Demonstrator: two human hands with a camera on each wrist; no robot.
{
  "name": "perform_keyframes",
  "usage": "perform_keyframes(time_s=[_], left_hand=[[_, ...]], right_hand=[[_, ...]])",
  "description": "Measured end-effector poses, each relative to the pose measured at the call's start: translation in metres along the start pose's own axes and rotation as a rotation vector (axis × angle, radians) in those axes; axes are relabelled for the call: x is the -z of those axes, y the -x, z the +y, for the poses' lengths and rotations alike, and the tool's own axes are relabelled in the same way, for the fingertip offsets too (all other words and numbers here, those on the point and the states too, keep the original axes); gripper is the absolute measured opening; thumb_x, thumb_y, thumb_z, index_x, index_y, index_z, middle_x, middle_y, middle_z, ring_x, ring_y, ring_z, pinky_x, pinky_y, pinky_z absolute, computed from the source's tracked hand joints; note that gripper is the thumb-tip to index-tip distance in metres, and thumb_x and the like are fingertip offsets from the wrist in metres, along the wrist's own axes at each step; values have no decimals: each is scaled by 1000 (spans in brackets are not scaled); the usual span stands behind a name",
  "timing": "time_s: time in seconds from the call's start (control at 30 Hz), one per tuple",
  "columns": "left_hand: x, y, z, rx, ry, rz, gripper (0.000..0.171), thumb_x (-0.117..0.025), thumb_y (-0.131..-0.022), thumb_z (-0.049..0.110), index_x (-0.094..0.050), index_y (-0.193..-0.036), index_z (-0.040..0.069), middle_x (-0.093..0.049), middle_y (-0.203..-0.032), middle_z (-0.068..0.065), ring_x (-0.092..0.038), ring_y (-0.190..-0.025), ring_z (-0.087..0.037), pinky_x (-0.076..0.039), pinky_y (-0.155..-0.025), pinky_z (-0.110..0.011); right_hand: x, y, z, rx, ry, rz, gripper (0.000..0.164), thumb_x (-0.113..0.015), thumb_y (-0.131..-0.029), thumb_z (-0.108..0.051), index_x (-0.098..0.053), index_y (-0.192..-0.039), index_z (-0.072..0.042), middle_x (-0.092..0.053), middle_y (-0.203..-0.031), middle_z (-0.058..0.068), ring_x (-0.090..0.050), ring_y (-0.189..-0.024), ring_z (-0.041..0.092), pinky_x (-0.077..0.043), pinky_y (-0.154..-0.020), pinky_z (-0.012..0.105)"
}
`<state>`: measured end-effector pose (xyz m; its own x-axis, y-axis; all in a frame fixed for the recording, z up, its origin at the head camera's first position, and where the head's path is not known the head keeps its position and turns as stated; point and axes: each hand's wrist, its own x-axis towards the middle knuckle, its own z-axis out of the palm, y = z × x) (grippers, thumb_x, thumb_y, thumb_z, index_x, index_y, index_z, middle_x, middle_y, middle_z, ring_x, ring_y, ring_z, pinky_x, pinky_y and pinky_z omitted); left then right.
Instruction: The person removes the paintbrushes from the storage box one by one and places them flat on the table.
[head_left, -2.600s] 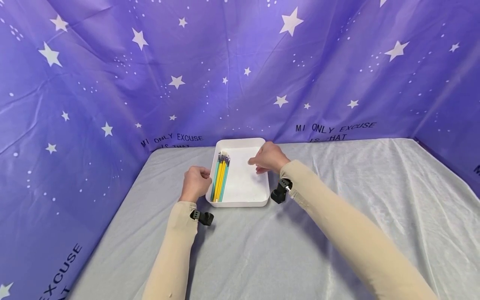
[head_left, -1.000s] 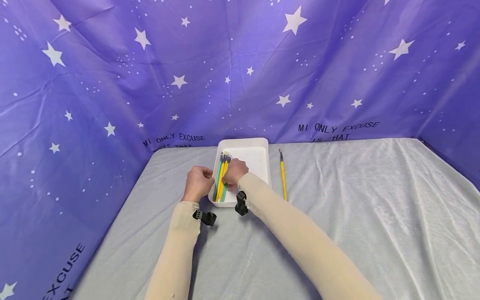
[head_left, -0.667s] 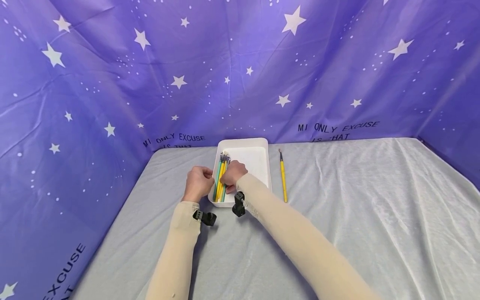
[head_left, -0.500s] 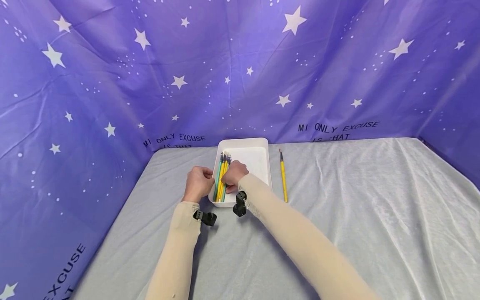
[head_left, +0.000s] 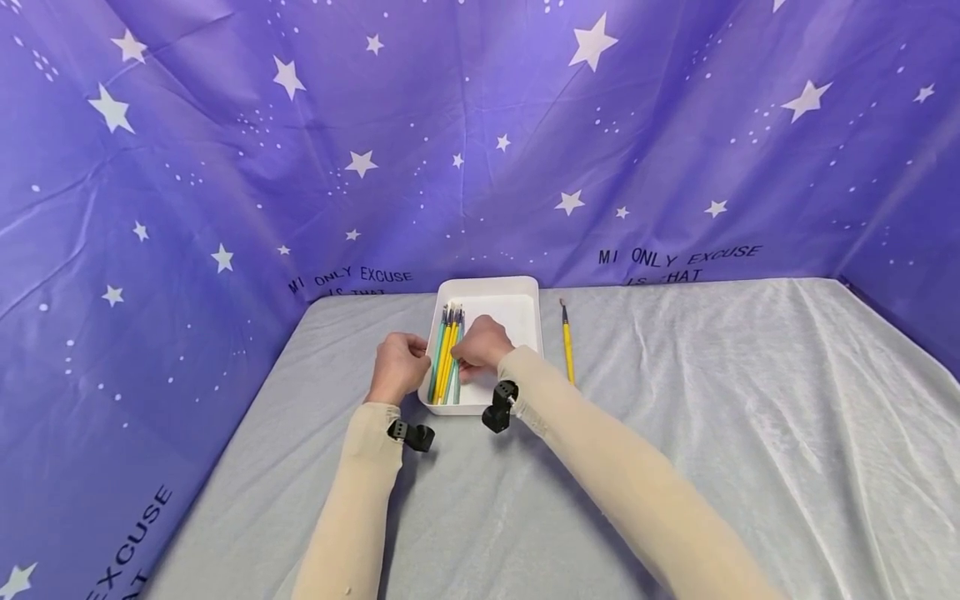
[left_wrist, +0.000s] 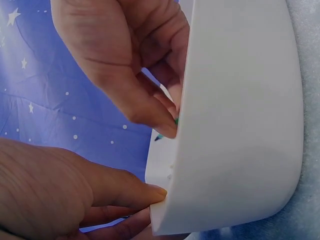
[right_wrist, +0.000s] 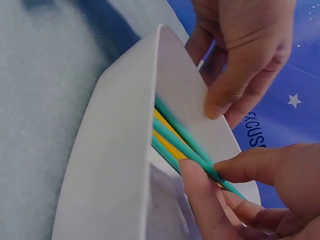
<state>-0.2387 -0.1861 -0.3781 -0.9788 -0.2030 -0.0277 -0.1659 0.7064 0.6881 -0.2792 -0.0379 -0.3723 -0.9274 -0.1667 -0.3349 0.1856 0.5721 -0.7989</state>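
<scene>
My left hand pinches the left wall of a white rectangular tray, its thumb on the inner side as the right wrist view shows. Along that wall lie several paintbrushes, yellow and teal, bristles pointing away from me. Over the tray, my right hand pinches a teal paintbrush between thumb and fingers, with other handles close beneath it. In the left wrist view the tray wall hides most of the brushes.
To the right of the tray, a yellow paintbrush lies on the grey cloth, its lower end behind the right sleeve. A purple star-patterned curtain rises right behind the tray.
From the tray's right side, my right hand moved left to the brushes, then shifted slightly right with the teal paintbrush. The yellow paintbrush on the cloth has come into view. My left hand stays put.
</scene>
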Motion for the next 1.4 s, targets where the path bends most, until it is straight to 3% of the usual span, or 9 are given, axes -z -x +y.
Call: perform_keyframes(time_s=[0.27,0.53,0.77,1.2,1.4], left_hand=[[0,1,0,-8,-3,16,23,-62,-89,1,-74,-109,-2,-71,-96,-14,-65,-83,-24,-53,-68,-31],[0,2,1,-2,-11,13,23,-62,-90,1,-74,-110,-2,-71,-97,-14,-64,-84,-23,-53,-70,-31],[0,2,2,6,-19,21,23,-63,-90,1,-74,-111,-2,-71,-98,-14,-64,-85,-24,-53,-72,-33],[-1,2,3,6,-25,24,26,-63,-91,2,-73,-114,-1,-71,-101,-14,-65,-88,-25,-55,-74,-35],[-2,3,3,16,-27,17,25,-62,-91,2,-74,-113,-1,-71,-100,-14,-64,-87,-25,-54,-74,-35]], right_hand=[[13,7,6,72,-54,-4,11,-71,-87,-5,-65,-77,-3,-66,-60,3,-61,-48,9,-54,-55,22],[29,15,11,80,-187,-73,7,-69,-90,-1,-64,-87,2,-69,-70,10,-67,-54,13,-63,-71,35],[41,20,15,89,-212,-85,11,-69,-90,0,-65,-99,6,-72,-90,17,-67,-60,13,-62,-66,30],[59,25,22,75,-236,-56,19,-69,-91,-1,-58,-105,4,-72,-93,19,-70,-64,15,-63,-78,39],[70,29,28,67,-246,-45,22,-69,-91,-2,-59,-110,5,-71,-109,29,-74,-75,22,-63,-73,32]])
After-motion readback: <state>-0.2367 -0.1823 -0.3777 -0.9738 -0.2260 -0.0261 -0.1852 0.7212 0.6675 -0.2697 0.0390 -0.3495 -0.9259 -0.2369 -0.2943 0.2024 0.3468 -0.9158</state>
